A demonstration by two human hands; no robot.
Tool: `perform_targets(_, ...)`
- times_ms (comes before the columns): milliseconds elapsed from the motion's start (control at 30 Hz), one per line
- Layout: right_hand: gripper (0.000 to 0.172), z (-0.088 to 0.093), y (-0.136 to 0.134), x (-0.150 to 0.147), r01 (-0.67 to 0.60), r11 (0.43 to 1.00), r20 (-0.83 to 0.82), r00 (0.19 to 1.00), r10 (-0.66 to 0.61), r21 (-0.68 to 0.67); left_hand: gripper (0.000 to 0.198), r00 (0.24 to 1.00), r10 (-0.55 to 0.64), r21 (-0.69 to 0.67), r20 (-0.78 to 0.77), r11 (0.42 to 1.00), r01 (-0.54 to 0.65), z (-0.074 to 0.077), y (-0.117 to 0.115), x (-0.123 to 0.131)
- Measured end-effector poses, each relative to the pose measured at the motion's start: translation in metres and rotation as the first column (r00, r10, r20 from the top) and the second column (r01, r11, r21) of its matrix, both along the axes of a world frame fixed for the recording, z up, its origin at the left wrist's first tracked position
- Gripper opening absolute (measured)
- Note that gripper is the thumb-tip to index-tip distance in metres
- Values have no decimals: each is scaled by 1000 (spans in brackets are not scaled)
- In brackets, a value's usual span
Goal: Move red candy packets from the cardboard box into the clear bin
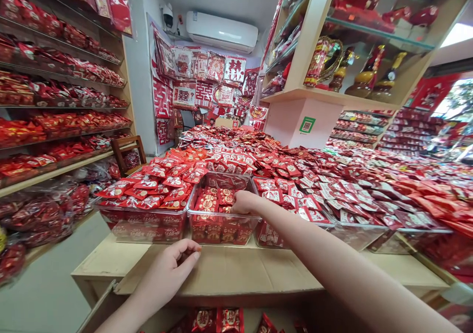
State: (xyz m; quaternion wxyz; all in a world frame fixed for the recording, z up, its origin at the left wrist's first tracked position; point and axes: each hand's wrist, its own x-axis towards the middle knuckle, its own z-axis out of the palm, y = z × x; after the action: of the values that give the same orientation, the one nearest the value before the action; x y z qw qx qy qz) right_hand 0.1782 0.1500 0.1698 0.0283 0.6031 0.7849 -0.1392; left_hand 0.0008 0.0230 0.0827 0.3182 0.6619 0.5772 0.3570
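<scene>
While the left hand (170, 269) is rested on the table (240, 274), curled almost closed with thumb against forefinger and nothing seen in it, the right hand (242, 202) is reached into the middle bin (221, 227), fingers bent down onto the candies (207, 202); whether any is gripped cannot be told. That bin is seen only part filled, its candies lying below the rim, whereas the left bin (144, 222) beside it is heaped above its edge.
</scene>
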Motion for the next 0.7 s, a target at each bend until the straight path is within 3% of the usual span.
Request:
perform_targets(267, 18, 7, -4, -4, -167, 986, 184, 969, 163, 6, 19, 1000, 3, 2, -24, 1000, -3, -1, 3, -1)
perform_targets(367, 18, 8, -3, -4, -187, 981, 164, 970, 178, 43, 19, 999, 2, 3, -35, 1000, -1, -2, 2, -2)
perform_targets(467, 21, 14, -8, 0, -195, 966, 77, 980, 184, 170, 20, 999, -1, 1, -48, 1000, 1, -4, 3, -3)
perform_targets(567, 23, 16, -38, 8, -211, 921, -37, 971, 236, 327, 22, 999, -6, 0, -54, 1000, 6, -7, 4, -5)
perform_targets(633, 20, 4, -71, 17, -311, 888, -125, 921, 370, 339, 21, 999, -22, 2, -48, 1000, 22, -8, 5, -6)
perform_targets(667, 16, -8, -89, 22, -459, 843, -234, 819, 524, 282, 21, 998, -25, 6, -50, 1000, 25, -9, 5, -6)
perform_targets(700, 18, -22, -107, 28, -514, 816, -314, 754, 577, 264, 20, 998, -24, 11, -60, 1000, 24, -9, 5, -5)
